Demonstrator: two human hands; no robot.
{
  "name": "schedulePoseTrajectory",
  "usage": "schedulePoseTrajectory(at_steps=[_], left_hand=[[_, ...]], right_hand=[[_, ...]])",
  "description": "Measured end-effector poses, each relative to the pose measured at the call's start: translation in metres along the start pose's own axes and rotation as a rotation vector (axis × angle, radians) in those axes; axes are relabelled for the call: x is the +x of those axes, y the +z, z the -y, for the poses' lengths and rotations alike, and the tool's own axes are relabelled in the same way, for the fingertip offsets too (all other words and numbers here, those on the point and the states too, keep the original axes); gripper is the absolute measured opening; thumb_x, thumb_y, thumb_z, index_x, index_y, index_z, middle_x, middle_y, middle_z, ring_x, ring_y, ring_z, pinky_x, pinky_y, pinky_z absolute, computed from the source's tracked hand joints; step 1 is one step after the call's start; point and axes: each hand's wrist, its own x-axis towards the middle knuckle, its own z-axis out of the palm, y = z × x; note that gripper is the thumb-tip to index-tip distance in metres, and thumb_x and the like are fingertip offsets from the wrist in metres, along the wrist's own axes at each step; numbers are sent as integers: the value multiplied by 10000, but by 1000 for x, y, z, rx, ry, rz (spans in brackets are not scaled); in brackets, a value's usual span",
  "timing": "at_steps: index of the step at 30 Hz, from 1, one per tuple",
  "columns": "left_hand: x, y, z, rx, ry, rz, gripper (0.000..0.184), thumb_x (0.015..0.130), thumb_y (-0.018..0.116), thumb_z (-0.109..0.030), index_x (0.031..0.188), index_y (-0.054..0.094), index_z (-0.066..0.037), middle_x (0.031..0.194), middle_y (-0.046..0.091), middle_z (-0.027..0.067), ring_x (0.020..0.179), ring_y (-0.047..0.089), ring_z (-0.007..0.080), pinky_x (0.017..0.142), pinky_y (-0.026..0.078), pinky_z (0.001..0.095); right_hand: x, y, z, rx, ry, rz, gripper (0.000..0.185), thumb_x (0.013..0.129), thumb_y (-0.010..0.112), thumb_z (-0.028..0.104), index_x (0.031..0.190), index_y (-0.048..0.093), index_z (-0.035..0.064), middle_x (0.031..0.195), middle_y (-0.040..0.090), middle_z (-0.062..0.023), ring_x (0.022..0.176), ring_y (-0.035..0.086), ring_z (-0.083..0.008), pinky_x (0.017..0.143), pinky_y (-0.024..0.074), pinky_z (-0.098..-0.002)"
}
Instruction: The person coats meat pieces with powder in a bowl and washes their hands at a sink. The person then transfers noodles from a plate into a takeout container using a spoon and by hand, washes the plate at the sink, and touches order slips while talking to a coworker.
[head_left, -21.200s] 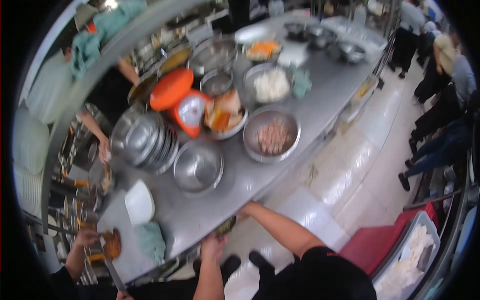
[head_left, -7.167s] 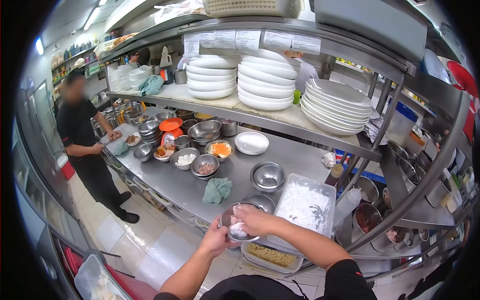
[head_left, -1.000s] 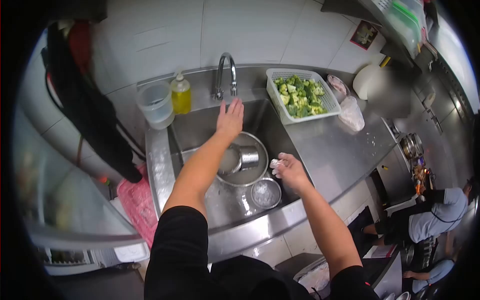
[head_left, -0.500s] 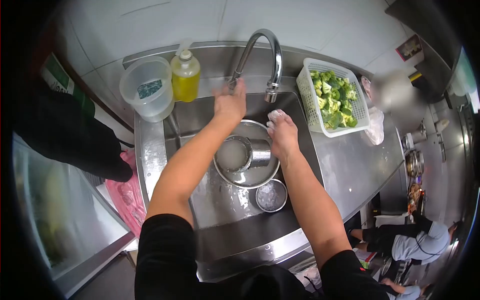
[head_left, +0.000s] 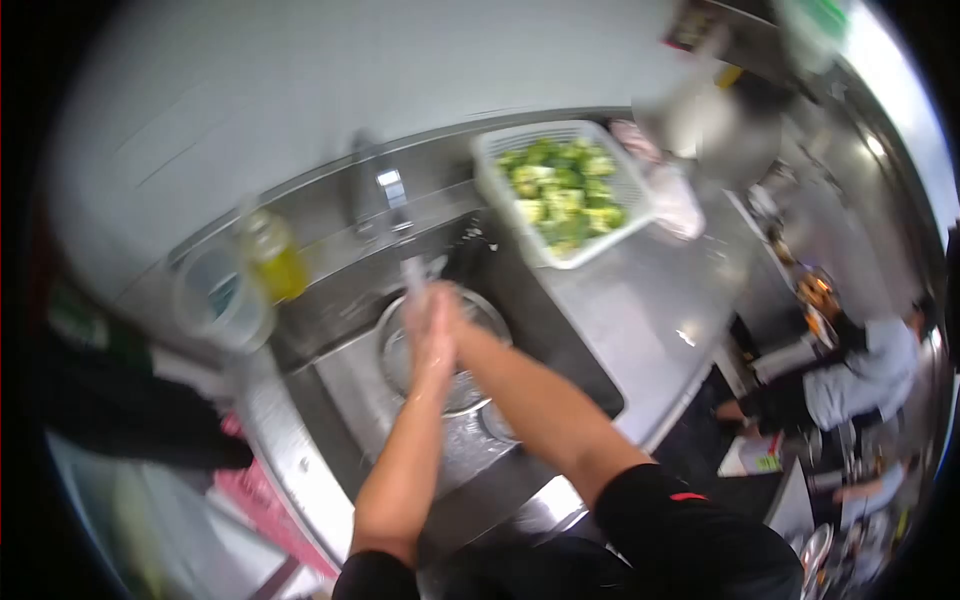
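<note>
My left hand (head_left: 428,348) and my right hand (head_left: 449,312) are pressed palm to palm under a stream of water (head_left: 413,272) from the faucet (head_left: 393,190). Both look flat with fingers stretched out, blurred by motion, and nothing shows between them. Below them in the sink (head_left: 350,390) sits a round metal bowl (head_left: 492,318), partly covered by my hands and forearms. A smaller metal bowl (head_left: 496,422) is mostly hidden by my right forearm.
Left of the faucet stand a yellow soap bottle (head_left: 276,262) and a clear plastic tub (head_left: 225,305). A white basket (head_left: 575,258) of broccoli (head_left: 565,195) rests on the right counter. Another person (head_left: 860,370) is farther right.
My hands, apart before with the left at the faucet, have come together below the spout. Water now runs onto them. The view has turned and shifted, so the sink appears farther left.
</note>
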Motion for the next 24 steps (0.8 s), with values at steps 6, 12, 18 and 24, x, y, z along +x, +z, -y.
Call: schedulePoseTrajectory(at_steps=[6, 12, 18, 24], left_hand=[[22, -4, 3, -173, -158, 164, 622, 937, 488, -572, 1312, 500, -77, 1196, 593, 86, 1079, 565, 195, 941, 436, 382], [47, -20, -26, -174, -241, 154, 816, 937, 412, -641, 1525, 232, -105, 1551, 250, 163, 1420, 235, 342, 1133, 203, 419], [41, -23, 60, 118, 162, -9, 613, 976, 420, -491, 1438, 417, -87, 1466, 395, 155, 1348, 361, 301, 1100, 278, 395], [55, -46, 20, -507, -378, 385, 382, 932, 555, -400, 1158, 590, -94, 1050, 670, 90, 929, 658, 298, 825, 538, 432]], right_hand=[[-11, 28, -4, 999, -89, -275, 557, 908, 489, 519, 1236, 615, 87, 1141, 635, -94, 1078, 570, -263, 908, 434, -389], [-30, 8, 16, 1329, 279, 155, 678, 886, 434, 682, 1269, 583, 143, 1069, 619, -70, 971, 551, -230, 850, 443, -395], [-37, 0, 6, 1620, 464, 130, 463, 964, 498, 473, 1200, 640, 100, 953, 619, -81, 829, 553, -194, 754, 468, -411], [-22, 30, -17, 1300, 337, 19, 243, 892, 570, 148, 1071, 668, 16, 983, 661, -129, 909, 614, -247, 754, 491, -377]])
